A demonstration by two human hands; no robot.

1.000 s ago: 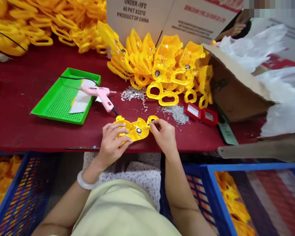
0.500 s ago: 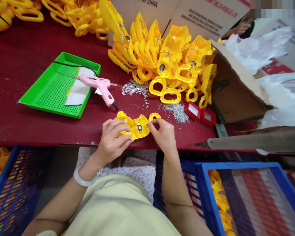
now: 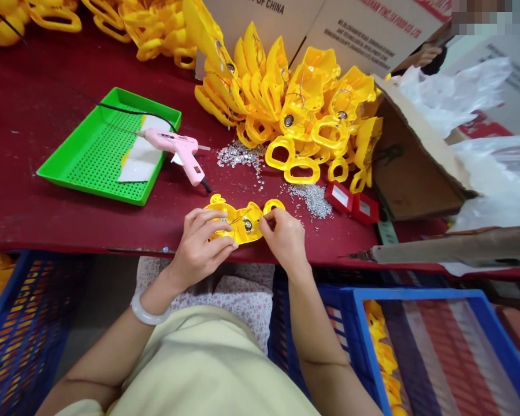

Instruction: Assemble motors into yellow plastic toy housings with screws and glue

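Observation:
A yellow plastic toy shell half point(image 3: 244, 232) lies at the table's front edge, its hollow side up. Thin wires and a round metal-looking part show inside it. My left hand point(image 3: 203, 245) is closed over its left end, fingers on the rim, hiding part of the inside. At the right end, beside the shell's ring-shaped handle point(image 3: 274, 205), my right hand point(image 3: 285, 237) pinches thumb and fingertips together. Whatever is between those fingertips is too small or hidden to name.
A pink glue gun point(image 3: 177, 149) rests over a green tray point(image 3: 143, 193). Behind are piled yellow shells point(image 3: 303, 98), loose screws point(image 3: 312, 200), small shiny pieces point(image 3: 241, 155) and red boxes point(image 3: 351, 202). A powered screwdriver point(image 3: 437, 247) juts in at right; blue crates point(image 3: 364, 341) stand below. Another person's hand point(image 3: 425, 55) shows behind.
The view has shifted slightly. My right hand's fingertips have edged a little left and down along the shell's right end; my left hand keeps its hold.

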